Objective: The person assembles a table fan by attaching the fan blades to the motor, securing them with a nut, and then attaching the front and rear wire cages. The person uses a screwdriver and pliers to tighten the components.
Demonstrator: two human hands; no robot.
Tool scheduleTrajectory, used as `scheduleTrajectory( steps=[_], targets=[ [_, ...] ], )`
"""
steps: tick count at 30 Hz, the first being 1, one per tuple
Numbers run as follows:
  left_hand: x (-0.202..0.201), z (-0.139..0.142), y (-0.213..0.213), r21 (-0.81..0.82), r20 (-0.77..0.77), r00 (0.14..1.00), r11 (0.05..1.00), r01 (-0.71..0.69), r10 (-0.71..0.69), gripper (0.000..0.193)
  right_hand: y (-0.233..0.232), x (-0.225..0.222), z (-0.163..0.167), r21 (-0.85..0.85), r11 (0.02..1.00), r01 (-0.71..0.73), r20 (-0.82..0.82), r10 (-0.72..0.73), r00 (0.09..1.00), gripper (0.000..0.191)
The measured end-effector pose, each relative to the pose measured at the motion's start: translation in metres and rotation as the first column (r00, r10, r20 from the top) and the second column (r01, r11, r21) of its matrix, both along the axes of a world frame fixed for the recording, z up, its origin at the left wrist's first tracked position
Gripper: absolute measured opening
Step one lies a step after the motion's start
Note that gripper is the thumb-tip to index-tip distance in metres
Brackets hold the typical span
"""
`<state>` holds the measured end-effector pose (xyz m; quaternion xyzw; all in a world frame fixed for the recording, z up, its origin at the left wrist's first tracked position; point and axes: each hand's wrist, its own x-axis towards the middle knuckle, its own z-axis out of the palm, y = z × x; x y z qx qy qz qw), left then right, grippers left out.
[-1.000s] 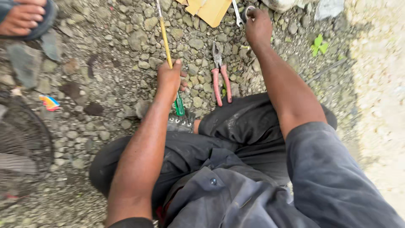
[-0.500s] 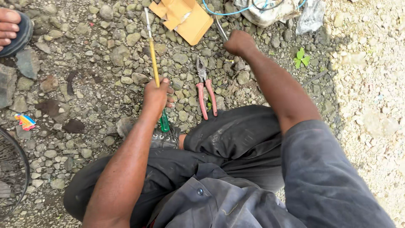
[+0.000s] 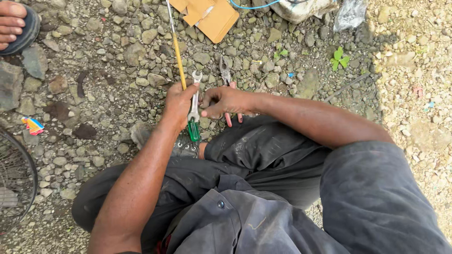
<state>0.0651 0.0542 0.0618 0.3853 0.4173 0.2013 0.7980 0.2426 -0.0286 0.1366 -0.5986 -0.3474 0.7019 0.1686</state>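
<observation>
You are seated on stony gravel ground (image 3: 94,61), legs folded in dark trousers (image 3: 263,160), with both hands meeting just beyond your knees. Far centre lies a piece of brown cardboard (image 3: 214,19); a wire wheel rim (image 3: 19,183) shows at the near left edge, and another person's sandalled foot (image 3: 14,21) at the far left.

Your left hand (image 3: 178,104) is closed round a long yellow-shafted screwdriver (image 3: 179,61) whose green handle (image 3: 193,130) juts out below the fist. Your right hand (image 3: 223,102) pinches a silver open-ended spanner (image 3: 194,99) between thumb and fingertips, the spanner lying against the left hand. Red-handled pliers (image 3: 227,77) rest on the stones just behind the right hand.

Judgement: you are sorting tools between your hands. The next move calls for settling the spanner firmly before either grip loosens.
</observation>
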Motion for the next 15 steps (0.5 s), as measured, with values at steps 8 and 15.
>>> scheduleTrajectory(
  steps=[8,15],
  targets=[
    [0.000,0.001,0.008,-0.124,0.052,0.999,0.992,0.013,-0.007,0.023,0.013,0.037,-0.046,0.084,0.901,0.426,-0.239,-0.397,0.886,0.041],
    [0.000,0.006,0.008,-0.010,-0.030,0.993,0.993,0.116,-0.116,0.031,0.015,0.021,-0.020,0.126,0.935,0.332,-0.419,-0.254,0.872,0.067]
  ],
)
